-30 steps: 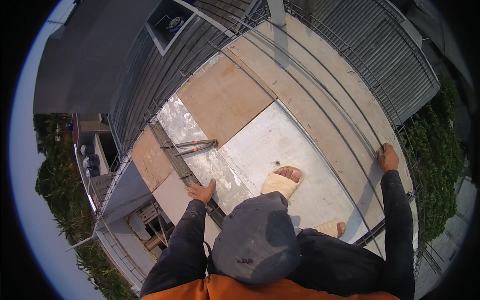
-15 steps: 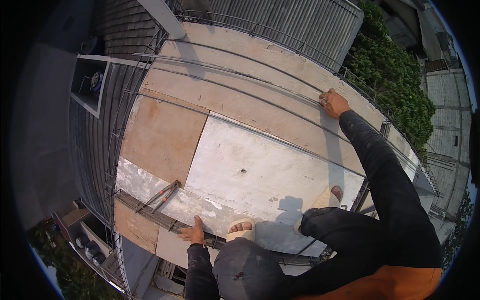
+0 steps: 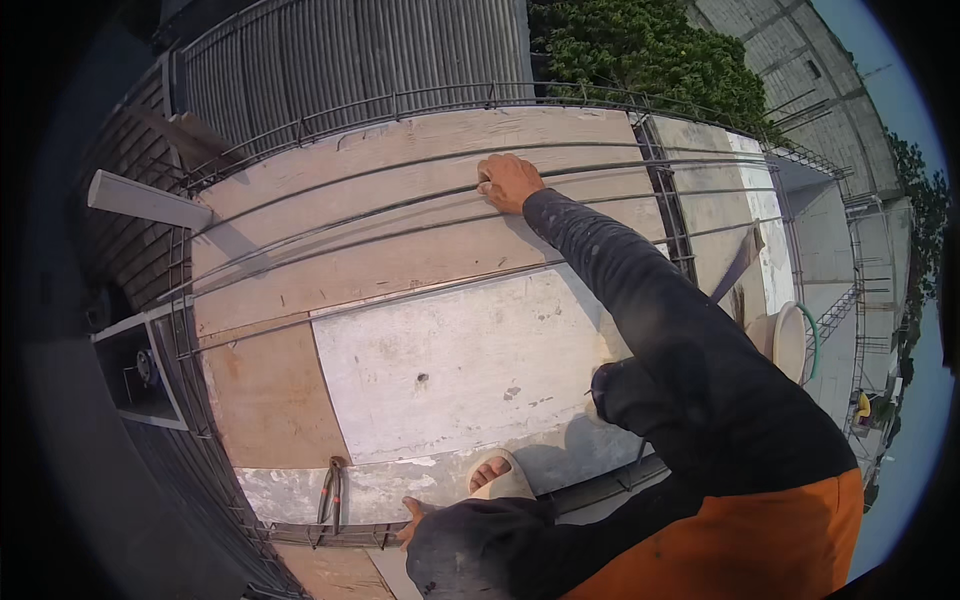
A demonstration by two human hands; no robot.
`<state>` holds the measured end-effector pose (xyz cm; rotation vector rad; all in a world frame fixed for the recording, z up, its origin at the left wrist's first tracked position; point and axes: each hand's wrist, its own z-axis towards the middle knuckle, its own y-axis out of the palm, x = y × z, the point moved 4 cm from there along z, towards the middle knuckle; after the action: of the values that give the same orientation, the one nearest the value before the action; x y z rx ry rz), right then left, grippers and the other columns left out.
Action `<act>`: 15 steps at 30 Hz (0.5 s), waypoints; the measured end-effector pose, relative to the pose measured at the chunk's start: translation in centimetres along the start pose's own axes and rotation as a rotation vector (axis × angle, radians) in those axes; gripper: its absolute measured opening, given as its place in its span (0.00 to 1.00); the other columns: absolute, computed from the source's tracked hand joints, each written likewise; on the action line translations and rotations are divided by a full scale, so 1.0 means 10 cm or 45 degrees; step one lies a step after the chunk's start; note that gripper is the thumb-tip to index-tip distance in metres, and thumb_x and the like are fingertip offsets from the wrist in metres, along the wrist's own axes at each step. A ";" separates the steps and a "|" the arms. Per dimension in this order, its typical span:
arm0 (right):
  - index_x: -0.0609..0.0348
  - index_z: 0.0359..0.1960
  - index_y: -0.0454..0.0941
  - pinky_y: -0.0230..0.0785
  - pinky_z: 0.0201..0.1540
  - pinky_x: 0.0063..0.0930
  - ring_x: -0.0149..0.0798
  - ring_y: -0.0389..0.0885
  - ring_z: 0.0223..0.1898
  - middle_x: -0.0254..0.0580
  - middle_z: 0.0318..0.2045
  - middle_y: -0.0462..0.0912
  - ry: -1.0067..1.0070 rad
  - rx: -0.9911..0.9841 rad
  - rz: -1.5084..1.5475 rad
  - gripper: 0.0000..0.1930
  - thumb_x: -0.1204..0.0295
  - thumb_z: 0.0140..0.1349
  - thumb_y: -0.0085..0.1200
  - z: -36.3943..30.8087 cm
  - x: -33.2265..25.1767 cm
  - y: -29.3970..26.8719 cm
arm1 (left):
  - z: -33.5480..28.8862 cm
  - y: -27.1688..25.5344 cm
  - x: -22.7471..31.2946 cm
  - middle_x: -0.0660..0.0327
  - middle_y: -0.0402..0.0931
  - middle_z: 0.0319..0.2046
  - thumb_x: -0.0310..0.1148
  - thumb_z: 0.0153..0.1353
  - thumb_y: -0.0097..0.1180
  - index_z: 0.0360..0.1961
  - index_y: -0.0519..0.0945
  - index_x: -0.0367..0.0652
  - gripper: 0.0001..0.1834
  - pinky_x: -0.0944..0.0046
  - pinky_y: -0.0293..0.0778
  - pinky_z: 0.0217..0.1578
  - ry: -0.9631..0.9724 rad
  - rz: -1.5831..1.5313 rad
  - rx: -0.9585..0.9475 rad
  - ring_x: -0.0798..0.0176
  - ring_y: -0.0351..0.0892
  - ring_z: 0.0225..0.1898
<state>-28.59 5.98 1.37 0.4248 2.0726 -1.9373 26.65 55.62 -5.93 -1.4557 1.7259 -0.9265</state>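
My right hand (image 3: 510, 182) reaches far out over the boards, its fingers closed round a long steel rod (image 3: 380, 209). Several similar rods run roughly parallel, spanning the boards from left to right. Close to my knee, my left hand (image 3: 411, 520) is partly hidden, and its visible fingers are stretched out beside the near edge of the boards. Left of that hand lie long-handled pincers (image 3: 333, 495) with orange-red marks on the handles, set across the edge. My sandalled foot (image 3: 493, 474) rests on the grey strip of board.
Rebar cages (image 3: 395, 103) border the boards, and another (image 3: 668, 195) crosses at the right. A pale post (image 3: 150, 200) juts in at the far left. Beyond the far edge lies a corrugated roof (image 3: 360, 50). A pale round container (image 3: 789, 343) is at the right.
The view has turned, so the boards and rods now lie more level. My right hand remains on the rod. More of my left hand is hidden behind my knee.
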 end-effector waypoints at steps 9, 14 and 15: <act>0.46 0.47 0.80 0.75 0.50 0.47 0.45 0.82 0.45 0.42 0.37 0.78 -0.304 0.206 -0.340 0.08 0.71 0.70 0.55 -0.37 -0.33 -0.39 | -0.19 -0.56 1.28 0.41 0.31 0.84 0.70 0.61 0.64 0.83 0.43 0.41 0.66 0.30 0.38 0.79 1.230 0.130 -0.036 0.30 0.29 0.84; 0.45 0.45 0.78 0.73 0.36 0.42 0.41 0.79 0.33 0.37 0.29 0.73 -0.683 0.559 -0.225 0.05 0.68 0.70 0.57 -0.41 -0.74 -0.76 | -0.47 -1.12 1.93 0.46 0.35 0.84 0.66 0.62 0.66 0.83 0.47 0.44 0.61 0.30 0.40 0.79 1.729 0.155 0.113 0.33 0.32 0.84; 0.45 0.45 0.78 0.73 0.33 0.41 0.41 0.78 0.31 0.36 0.28 0.72 -0.732 0.616 -0.192 0.05 0.68 0.70 0.58 -0.42 -0.89 -0.82 | -0.54 -1.27 2.06 0.46 0.36 0.84 0.65 0.63 0.66 0.83 0.48 0.45 0.60 0.30 0.40 0.79 1.824 0.150 0.169 0.33 0.32 0.84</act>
<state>-23.57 9.39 12.64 -0.1971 1.3079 -2.2968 25.60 34.26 6.54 -0.4444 2.5028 -2.2446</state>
